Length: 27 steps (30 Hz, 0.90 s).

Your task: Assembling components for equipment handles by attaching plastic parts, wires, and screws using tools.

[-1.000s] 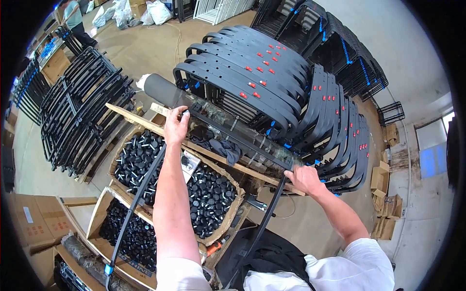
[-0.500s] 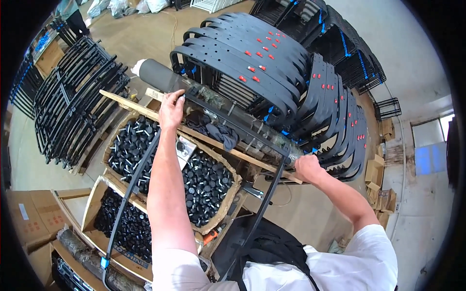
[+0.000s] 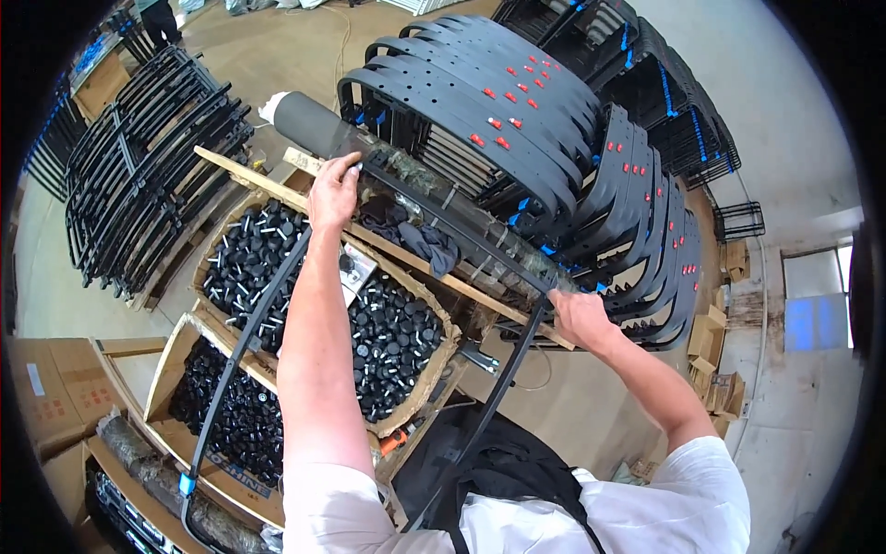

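My left hand (image 3: pixel 334 189) grips the top left corner of a thin black curved frame (image 3: pixel 461 231). My right hand (image 3: pixel 580 319) grips the frame's top right corner. The frame's top bar runs between the two hands, and its two legs hang down beside my arms toward my body. It is held over a long grey roll wrapped in clear film (image 3: pixel 318 134) that lies across a wooden slat (image 3: pixel 415 268). Just beyond stands a stack of black arched panels with red tags (image 3: pixel 480 106).
Cardboard boxes of black round knobs (image 3: pixel 388 332) sit below my left arm, with another box (image 3: pixel 231 415) lower left. Dark gloves (image 3: pixel 420 238) lie by the roll. More black frames are piled on a pallet at left (image 3: pixel 138 185), and small cartons stand at right (image 3: pixel 715 342).
Both hands have moved slightly up and away from me with the frame, toward the roll and the stacked panels. The grip of each hand is unchanged.
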Available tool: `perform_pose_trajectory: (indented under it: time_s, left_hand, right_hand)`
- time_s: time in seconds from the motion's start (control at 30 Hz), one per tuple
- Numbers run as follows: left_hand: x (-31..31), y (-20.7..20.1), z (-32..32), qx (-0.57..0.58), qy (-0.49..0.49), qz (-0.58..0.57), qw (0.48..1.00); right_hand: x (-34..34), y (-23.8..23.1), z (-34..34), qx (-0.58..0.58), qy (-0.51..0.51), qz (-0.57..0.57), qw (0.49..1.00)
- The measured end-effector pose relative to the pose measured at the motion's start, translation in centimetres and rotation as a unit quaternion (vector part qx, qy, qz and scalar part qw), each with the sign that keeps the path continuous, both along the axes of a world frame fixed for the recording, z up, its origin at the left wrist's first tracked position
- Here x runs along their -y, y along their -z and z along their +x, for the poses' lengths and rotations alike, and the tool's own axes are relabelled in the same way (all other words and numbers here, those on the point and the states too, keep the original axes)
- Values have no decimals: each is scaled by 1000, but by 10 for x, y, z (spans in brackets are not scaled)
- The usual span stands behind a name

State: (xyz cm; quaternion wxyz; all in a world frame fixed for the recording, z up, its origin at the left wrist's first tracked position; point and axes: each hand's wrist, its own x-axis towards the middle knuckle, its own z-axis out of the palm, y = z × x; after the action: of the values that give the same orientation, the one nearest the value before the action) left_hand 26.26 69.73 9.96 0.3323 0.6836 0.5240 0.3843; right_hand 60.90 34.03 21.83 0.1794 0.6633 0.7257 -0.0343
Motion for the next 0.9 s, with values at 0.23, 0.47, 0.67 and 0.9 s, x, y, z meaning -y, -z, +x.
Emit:
perform_pose_trajectory:
  time_s: [0.23, 0.47, 0.67, 0.9]
  left_hand:
    - [9, -16, 11, -15, -25, -60, 998]
    - [4, -7, 1, 47, -5, 4, 999]
    - [5, -37, 10, -92, -35, -70, 993]
    - [-35, -20, -139, -134, -370, 4, 919]
  right_hand:
    - [-21, -2, 7, 37, -10, -38, 999]
    - [-12, 13, -4, -43, 112, 17, 993]
    - [-8, 25, -7, -42, 138, 16, 989]
    - [-9, 21, -11, -62, 124, 17, 990]
